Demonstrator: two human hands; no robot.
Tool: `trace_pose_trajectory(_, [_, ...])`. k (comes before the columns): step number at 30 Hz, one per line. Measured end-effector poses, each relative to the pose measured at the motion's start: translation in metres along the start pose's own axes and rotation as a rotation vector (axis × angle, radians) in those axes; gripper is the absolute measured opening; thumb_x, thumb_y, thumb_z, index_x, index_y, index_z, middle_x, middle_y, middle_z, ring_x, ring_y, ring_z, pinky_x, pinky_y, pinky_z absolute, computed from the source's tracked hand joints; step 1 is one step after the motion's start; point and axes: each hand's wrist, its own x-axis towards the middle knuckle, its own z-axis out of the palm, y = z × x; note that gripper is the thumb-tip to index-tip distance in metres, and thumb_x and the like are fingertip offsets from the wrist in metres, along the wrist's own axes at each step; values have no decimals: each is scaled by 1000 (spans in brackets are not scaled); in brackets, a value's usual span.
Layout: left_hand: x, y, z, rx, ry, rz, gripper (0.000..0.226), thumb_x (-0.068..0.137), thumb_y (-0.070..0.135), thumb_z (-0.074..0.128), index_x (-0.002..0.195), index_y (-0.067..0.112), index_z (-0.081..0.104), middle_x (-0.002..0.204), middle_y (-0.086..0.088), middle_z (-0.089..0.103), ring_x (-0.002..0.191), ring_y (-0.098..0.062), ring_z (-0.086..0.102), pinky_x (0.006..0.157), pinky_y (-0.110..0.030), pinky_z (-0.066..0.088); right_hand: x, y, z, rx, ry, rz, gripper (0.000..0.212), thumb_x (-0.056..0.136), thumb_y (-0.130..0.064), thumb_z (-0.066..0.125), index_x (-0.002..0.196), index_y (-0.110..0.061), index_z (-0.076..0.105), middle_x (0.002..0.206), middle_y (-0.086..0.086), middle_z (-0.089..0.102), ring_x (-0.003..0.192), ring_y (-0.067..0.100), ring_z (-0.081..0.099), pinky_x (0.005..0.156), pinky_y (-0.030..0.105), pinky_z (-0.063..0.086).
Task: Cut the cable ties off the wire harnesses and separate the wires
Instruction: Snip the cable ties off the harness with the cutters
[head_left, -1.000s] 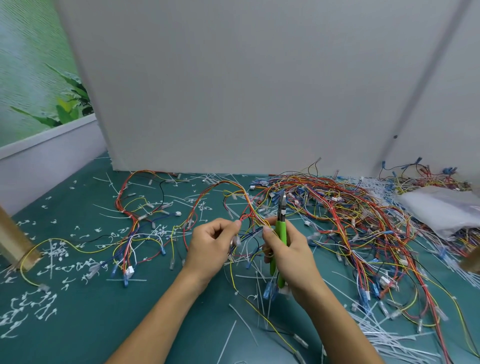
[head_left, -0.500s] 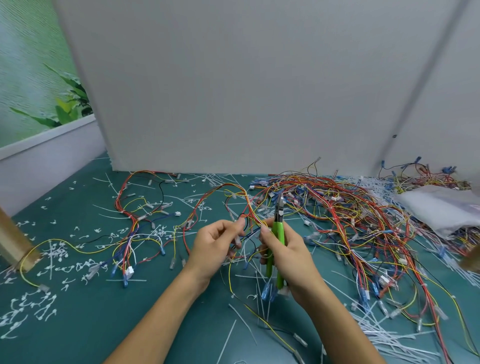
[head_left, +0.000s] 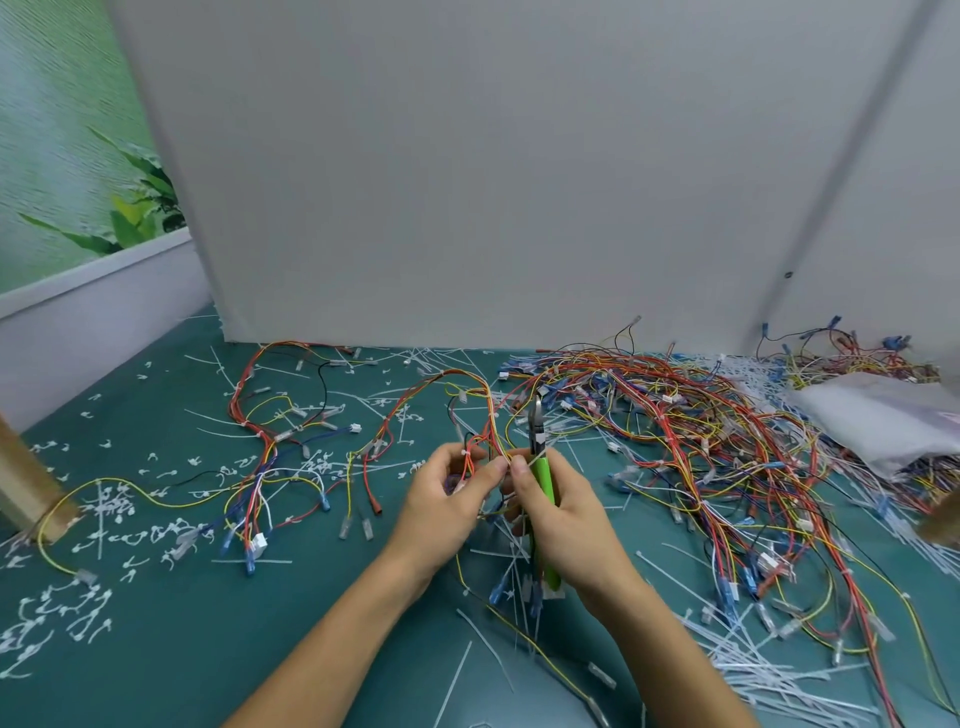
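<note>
The wire harness (head_left: 485, 395) is held up in front of the person, just above the middle of the desk (head_left: 182, 649). Its red, orange and yellow strands rise from the two hands in a tall loop and fall away to the left. The left hand (head_left: 447, 499) comes in from below with the palm turned inward and the fingers curled. Its thumb and forefinger pinch a few strands of the bundle. The right hand (head_left: 566, 514) faces it, the fingertips of both hands almost touching at the wires. Its grip is closed round the green-handled cutters (head_left: 543, 475), which stand nearly upright, with the metal nose above the knuckles and the handle ends below the heel of the hand. Whether the blades are parted cannot be told. Both forearms are bare and slant up from the bottom edge towards each other.

To the right a large tangled heap of wires (head_left: 701, 431) covers the desk, reaching to a crumpled plastic bag (head_left: 872, 415). To the left lies a looser harness (head_left: 270, 441) with blue and clear connectors. Short white cut ties (head_left: 114, 504) are scattered over the green surface, and long white tie strips (head_left: 769, 670) lie near the right forearm. A grey board (head_left: 519, 182) stands behind, and a wooden post (head_left: 26, 478) stands at the left edge.
</note>
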Motion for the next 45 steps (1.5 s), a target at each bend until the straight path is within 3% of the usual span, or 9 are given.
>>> trace_pose_trajectory(6, [-1, -3, 0, -58, -178, -35, 18, 96, 16, 63, 112, 13, 72, 94, 12, 74, 83, 3, 64, 78, -10, 47, 1, -3, 0, 108, -31, 49, 19, 107, -16, 49, 101, -21, 67, 78, -4, 70, 64, 6, 64, 59, 19, 53])
trace_pose_trajectory(11, [-1, -3, 1, -205, -75, -58, 7, 92, 9, 67, 97, 13, 70, 89, 4, 76, 83, -3, 70, 73, -12, 51, 3, 0, 0, 60, -14, 88, 15, 105, -25, 56, 98, -18, 66, 81, 2, 73, 70, 25, 75, 64, 37, 60])
trace_pose_trajectory(16, [1, -3, 0, -64, -6, 51, 3, 91, 12, 70, 91, 14, 70, 76, 13, 70, 72, 2, 60, 71, -8, 46, 5, 5, -5, -155, 94, 10, 19, 99, -36, 65, 89, -20, 62, 73, 5, 65, 68, 22, 60, 68, 35, 50])
trace_pose_trajectory(22, [2, -7, -1, 29, 16, 132, 6, 91, 14, 71, 86, 16, 70, 75, 8, 67, 71, -8, 55, 70, -21, 46, 2, 3, -3, -229, 35, -49, 24, 103, -29, 58, 85, -14, 56, 68, 10, 58, 64, 29, 48, 62, 44, 45])
trace_pose_trajectory(27, [0, -6, -2, -15, -63, 111, 10, 86, 9, 76, 93, 13, 70, 85, -2, 73, 78, -8, 65, 76, -20, 54, 5, 4, -6, -250, 71, -5, 19, 102, -29, 60, 86, -19, 61, 63, -5, 57, 57, 9, 47, 56, 26, 40])
trace_pose_trajectory(31, [-2, -5, -2, -77, -106, 79, 18, 82, 8, 79, 96, 14, 69, 93, -4, 76, 85, -9, 68, 78, -19, 54, 5, 3, -6, -205, 97, 35, 17, 101, -27, 62, 88, -16, 65, 65, -4, 60, 54, 4, 45, 53, 17, 39])
trace_pose_trajectory(35, [-5, -2, 0, -204, -135, 34, 25, 75, 15, 79, 96, 12, 65, 90, -2, 76, 84, -9, 70, 75, -20, 55, 6, 0, -7, -86, 64, 79, 19, 100, -25, 65, 92, -8, 68, 71, 3, 61, 63, 11, 49, 61, 25, 43])
trace_pose_trajectory(42, [-8, 0, 1, -224, -173, -9, 11, 90, 5, 65, 99, 12, 64, 90, 0, 76, 82, -10, 70, 74, -22, 54, 5, -2, -7, 155, -6, 139, 18, 99, -20, 66, 91, -4, 68, 67, -5, 64, 61, 8, 54, 59, 17, 45])
trace_pose_trajectory(45, [-9, 0, 1, -204, -192, -1, 17, 93, 4, 63, 91, 20, 68, 83, 0, 70, 68, -10, 60, 66, -27, 50, 3, -6, -6, 185, -26, 142, 18, 100, -19, 65, 97, -2, 69, 80, 6, 72, 71, 12, 61, 68, 23, 51])
